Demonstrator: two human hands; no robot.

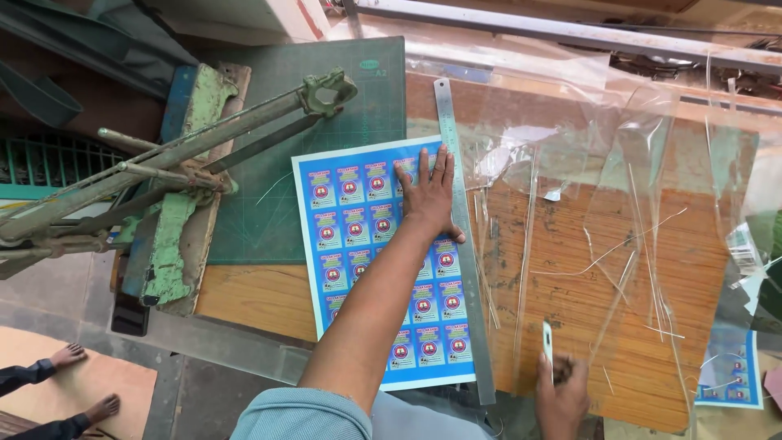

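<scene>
The fingers of the left hand [429, 191] are spread flat and pressed down on the upper right part of a blue printed sheet of small rectangular labels with a white border [366, 244]. The thumb is laid against a long steel ruler [463, 244], which is set along the sheet's right edge. The sheet is laid partly on a dark green cutting mat [326, 106] and partly on a worn wooden tabletop [570, 301].

The fingers of the right hand [560, 395] are curled around a slim white-handled cutter [548, 346], held near the table's front edge, well apart from the sheet. Thin clear plastic strips and film offcuts [643, 244] are scattered over the wood to the right. A green-painted lever paper cutter [175, 179] is seen at the left, and a second small blue label sheet [733, 371] at the far right.
</scene>
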